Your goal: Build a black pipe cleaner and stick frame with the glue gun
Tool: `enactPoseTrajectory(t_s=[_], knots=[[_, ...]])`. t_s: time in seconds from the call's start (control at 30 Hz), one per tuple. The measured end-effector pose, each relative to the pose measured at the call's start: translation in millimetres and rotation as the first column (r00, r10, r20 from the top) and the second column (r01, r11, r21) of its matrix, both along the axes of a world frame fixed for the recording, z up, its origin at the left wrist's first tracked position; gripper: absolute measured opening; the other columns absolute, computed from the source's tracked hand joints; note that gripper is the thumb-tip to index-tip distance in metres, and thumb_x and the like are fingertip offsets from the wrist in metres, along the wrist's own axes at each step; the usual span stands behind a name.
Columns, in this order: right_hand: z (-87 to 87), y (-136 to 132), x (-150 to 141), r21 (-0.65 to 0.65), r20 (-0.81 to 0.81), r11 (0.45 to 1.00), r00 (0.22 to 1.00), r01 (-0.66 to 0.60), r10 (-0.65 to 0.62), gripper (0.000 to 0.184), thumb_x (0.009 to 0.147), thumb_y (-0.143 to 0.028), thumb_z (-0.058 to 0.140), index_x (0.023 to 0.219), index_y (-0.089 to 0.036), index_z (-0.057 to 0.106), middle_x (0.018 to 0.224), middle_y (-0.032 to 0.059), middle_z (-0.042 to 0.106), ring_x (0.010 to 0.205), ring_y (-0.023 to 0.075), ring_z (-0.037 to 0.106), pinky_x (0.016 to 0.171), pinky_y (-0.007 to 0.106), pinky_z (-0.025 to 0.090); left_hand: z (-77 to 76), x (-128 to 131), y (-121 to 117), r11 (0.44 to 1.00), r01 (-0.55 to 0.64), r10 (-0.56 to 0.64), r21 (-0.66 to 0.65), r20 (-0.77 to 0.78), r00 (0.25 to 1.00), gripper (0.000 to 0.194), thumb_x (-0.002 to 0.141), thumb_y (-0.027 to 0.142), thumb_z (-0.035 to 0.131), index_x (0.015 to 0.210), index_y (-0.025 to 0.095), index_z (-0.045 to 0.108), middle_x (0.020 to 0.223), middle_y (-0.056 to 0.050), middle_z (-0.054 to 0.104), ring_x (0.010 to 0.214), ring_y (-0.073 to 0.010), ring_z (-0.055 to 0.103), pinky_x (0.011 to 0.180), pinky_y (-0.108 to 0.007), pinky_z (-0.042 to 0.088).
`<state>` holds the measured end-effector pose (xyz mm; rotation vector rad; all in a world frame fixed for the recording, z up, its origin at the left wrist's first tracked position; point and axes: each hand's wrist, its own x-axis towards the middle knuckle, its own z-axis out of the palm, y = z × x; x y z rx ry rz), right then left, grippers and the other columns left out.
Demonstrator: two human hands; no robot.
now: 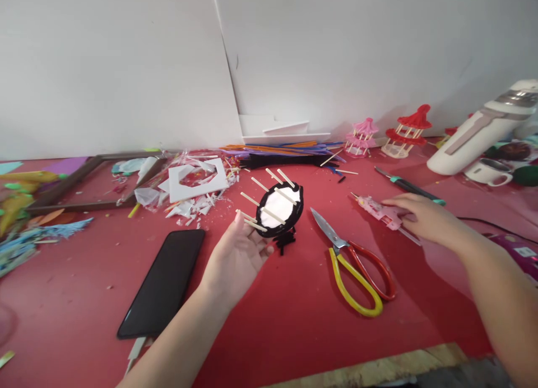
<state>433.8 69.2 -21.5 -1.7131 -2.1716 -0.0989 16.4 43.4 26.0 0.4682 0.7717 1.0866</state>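
Black-rimmed disc (281, 207), its wooden sticks (250, 198) liable to snap loose if the left hand's (235, 256) thumb presses sideways, sits tilted above those fingers, pinched by its near-left edge. The right hand (409, 211) grasps a pink glue gun (378, 209) (nozzle likely hot), beyond the scissors (337, 242).

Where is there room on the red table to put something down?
The red table has a big bare patch near the front, between the left forearm and the scissors. Another lies left of the phone, nearer than the blue strips, with just tiny bits. The back is crowded: white scraps, coloured stems, little towers.
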Motion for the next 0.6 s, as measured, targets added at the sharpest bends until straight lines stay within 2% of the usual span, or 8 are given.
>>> enactPoseTrajectory(t_s=[0.17, 0.27, 0.37, 0.4, 0.47, 0.5, 0.57, 0.6], knots=[[-1.4, 7.9, -8.1, 0.048, -0.02, 0.998, 0.999, -0.038, 0.039, 0.04, 0.064, -0.005, 0.063, 0.096, -0.024, 0.077, 0.093, 0.0094, 0.077, 0.08, 0.0276, 0.073, 0.067, 0.035, 0.054, -0.2, -0.8, -3.0, 1.0, -0.006, 0.006, -0.004, 0.008, 1.0, 0.039, 0.058, 0.048, 0.091, 0.074, 0.018, 0.073, 0.081, -0.003, 0.074, 0.071, -0.0163, 0.066, 0.065, -0.026, 0.055], [13.5, 6.9, -20.5, 0.162, -0.047, 0.987, 0.999, 0.019, -0.011, 0.034, 0.067, -0.014, 0.068, 0.1, -0.02, 0.073, 0.097, 0.0141, 0.074, 0.086, 0.0298, 0.07, 0.07, 0.038, 0.051, -0.7, -3.0, -3.8, 1.0, -0.012, 0.012, -0.007, 0.003, 1.0, 0.039, 0.062, 0.052, 0.089, 0.074, 0.019, 0.071, 0.082, -0.003, 0.075, 0.072, -0.0159, 0.066, 0.066, -0.027, 0.055], [36.9, -1.4, -46.0, 0.28, -0.101, 0.959, 0.995, 0.052, -0.024, 0.038, 0.074, -0.022, 0.067, 0.113, -0.019, 0.065, 0.106, 0.0143, 0.07, 0.09, 0.0251, 0.068, 0.072, 0.034, 0.051, -4.2, -3.3, -3.1, 0.999, -0.033, 0.033, -0.002, -0.03, 0.999, 0.038, 0.064, 0.051, 0.088, 0.076, 0.019, 0.07, 0.081, -0.002, 0.075, 0.075, -0.0162, 0.068, 0.068, -0.027, 0.055], [44.6, -5.2, -57.8, 0.322, -0.117, 0.945, 0.993, 0.06, -0.023, 0.035, 0.076, -0.022, 0.066, 0.11, -0.02, 0.064, 0.101, 0.0112, 0.07, 0.083, 0.022, 0.067, 0.069, 0.032, 0.05, -6.2, -3.0, -2.7, 0.999, -0.053, 0.054, 0.008, -0.045, 0.998, 0.038, 0.064, 0.048, 0.089, 0.079, 0.02, 0.07, 0.083, -0.002, 0.075, 0.079, -0.0166, 0.068, 0.07, -0.027, 0.055], [55.5, -12.6, -84.3, 0.495, -0.201, 0.86, 0.979, 0.126, -0.027, 0.013, 0.073, -0.016, 0.062, 0.084, -0.023, 0.059, 0.074, 0.0024, 0.062, 0.066, 0.0173, 0.059, 0.061, 0.029, 0.046, -11.2, -1.9, -1.9, 0.993, -0.103, 0.108, 0.061, -0.078, 0.991, 0.039, 0.066, 0.044, 0.089, 0.089, 0.021, 0.069, 0.092, -0.001, 0.076, 0.088, -0.0175, 0.069, 0.076, -0.028, 0.055], [57.7, -15.9, -97.7, 0.559, -0.231, 0.821, 0.973, 0.118, 0.017, 0.012, 0.072, -0.015, 0.062, 0.076, -0.023, 0.054, 0.067, 0.0, 0.057, 0.059, 0.0153, 0.055, 0.057, 0.028, 0.044, -13.6, -1.4, -1.8, 0.987, -0.124, 0.133, 0.099, -0.096, 0.986, 0.04, 0.067, 0.042, 0.088, 0.095, 0.022, 0.067, 0.097, -0.002, 0.076, 0.092, -0.0179, 0.069, 0.08, -0.028, 0.054], [54.1, -21.2, -121.6, 0.58, -0.264, 0.806, 0.963, 0.113, 0.055, 0.012, 0.072, -0.017, 0.062, 0.073, -0.023, 0.052, 0.063, -0.001, 0.055, 0.054, 0.0147, 0.053, 0.052, 0.027, 0.042, -17.1, -0.2, -2.1, 0.973, -0.151, 0.176, 0.176, -0.138, 0.975, 0.044, 0.07, 0.039, 0.087, 0.104, 0.023, 0.064, 0.104, -0.002, 0.075, 0.098, -0.0188, 0.069, 0.085, -0.031, 0.054], [48.8, -23.3, -130.9, 0.544, -0.261, 0.832, 0.964, 0.111, 0.042, 0.008, 0.074, -0.019, 0.06, 0.074, -0.023, 0.054, 0.064, -0.0001, 0.057, 0.056, 0.0158, 0.056, 0.052, 0.028, 0.043, -17.7, 0.5, -2.7, 0.965, -0.162, 0.195, 0.205, -0.154, 0.969, 0.047, 0.071, 0.038, 0.087, 0.108, 0.024, 0.062, 0.106, -0.003, 0.075, 0.101, -0.0195, 0.068, 0.088, -0.032, 0.054]])
